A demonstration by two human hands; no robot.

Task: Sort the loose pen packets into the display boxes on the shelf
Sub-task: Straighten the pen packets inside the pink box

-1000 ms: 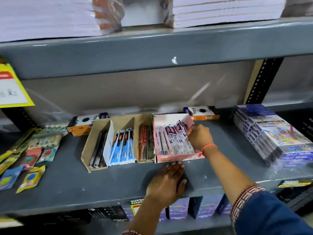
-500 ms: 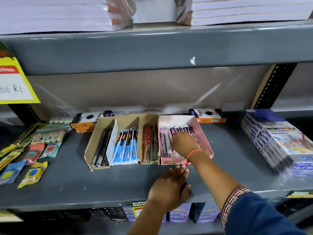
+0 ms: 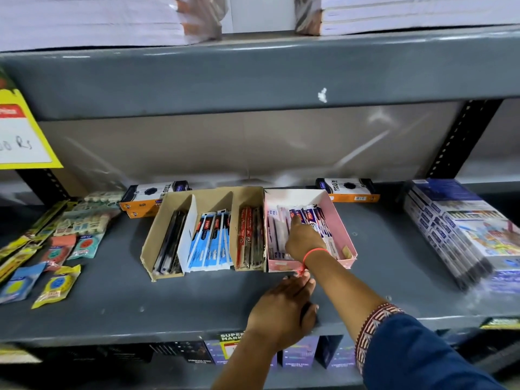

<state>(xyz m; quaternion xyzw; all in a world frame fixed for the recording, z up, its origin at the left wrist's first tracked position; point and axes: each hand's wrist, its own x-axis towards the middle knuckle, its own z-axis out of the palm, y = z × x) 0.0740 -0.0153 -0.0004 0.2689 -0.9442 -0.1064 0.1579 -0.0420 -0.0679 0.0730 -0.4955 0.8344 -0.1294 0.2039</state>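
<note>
From the head camera, the right hand (image 3: 303, 240) reaches into the pink display box (image 3: 339, 220) on the grey shelf (image 3: 118, 294), its fingers pressed down onto the white-and-blue pen packets (image 3: 315, 218) lying there; whether it pinches one I cannot tell. A red thread (image 3: 314, 253) circles that wrist. The left hand (image 3: 282, 308) lies flat on the shelf in front of the pink box, fingers together, holding nothing.

Touching the pink box's left side stands a brown cardboard box (image 3: 157, 235) with three compartments: black packets (image 3: 171, 243) in the left one, blue-and-white packets (image 3: 209, 240) in the middle, red and dark packets (image 3: 249, 237) in the right.

Behind the boxes lie two orange-and-black cartons reading "TRIO": one at the left (image 3: 153, 194), one at the right (image 3: 349, 190). A yellow price tag (image 3: 24, 136) at the far left shows a handwritten "Rs". Below the shelf edge a label (image 3: 230, 337) reads "SUPER MARK", cut off by the left wrist. Other print is too blurred to read.
</note>
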